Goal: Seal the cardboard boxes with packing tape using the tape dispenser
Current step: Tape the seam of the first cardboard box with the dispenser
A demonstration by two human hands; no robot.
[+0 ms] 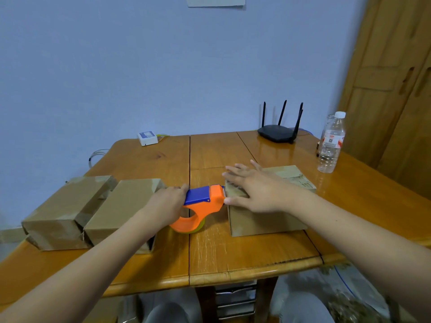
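The clear water bottle [331, 143] at the right of the frame carries a white and red label, its print too small to read; the small white box [147, 138] near the far edge of the bench [233, 257] has a blue panel on top, also unreadable; no writing shows on the tape dispenser [198, 206] or the cartons.

The tape dispenser is orange plastic with a blue upper handle piece, a curved orange loop below and a sliver of yellowish tape roll at its lower edge; it sits in the centre of the frame, its front end touching the left top edge of the right cardboard box [265, 213]. That box is plain brown, its top partly hidden, with glossy tape and ragged paper visible toward its far right corner.

The left hand [166, 203] grips the dispenser's blue handle from the left, fingers curled round it; the right hand [254, 187] lies flat on the top of the right cardboard box with fingers straight and spread, thumb just beside the dispenser's front end.

Two more brown cartons stand side by side at the left of the frame: the middle cardboard box [119, 210] just behind the left forearm, and the left cardboard box [67, 210] touching it; both show shiny tape strips.

A black router [278, 134] with upright antennas stands at the upper right of the bench, well apart from the hands.
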